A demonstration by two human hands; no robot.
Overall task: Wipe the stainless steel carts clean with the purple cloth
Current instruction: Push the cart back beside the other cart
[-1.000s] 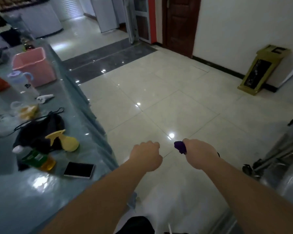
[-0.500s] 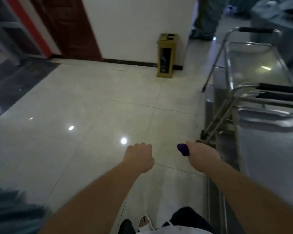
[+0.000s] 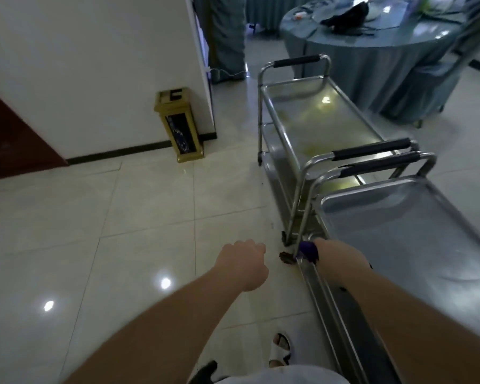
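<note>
Cloth (image 3: 308, 250), purple and bunched small, sits balled up in the right hand (image 3: 340, 254), only a dark tuft poking out past the curled fingers, right over the near corner of the closest cart (image 3: 416, 231). Soft, light stuff by the look of it; it should squash flat under the palm, and it wants opening out before it covers much steel. The cart's top tray looks hard, slick and shiny, so I'd expect the cloth to slide easily. The black-sleeved handle bar (image 3: 383, 164) looks the sensible place to steady it, since it probably rolls on wheels. A second cart (image 3: 316, 117) stands just beyond, handles nearly touching, its tray showing yellowish smears. Left hand (image 3: 243, 263) hangs over the floor tiles in a loose fist, nothing in it.

Compared with a second ago, the view has swung right: the long table with the pink bin and the spray bottle is gone, both carts now fill the right side, and the gold bin (image 3: 179, 123) sits by the wall. Both hands have kept their shape.
</note>
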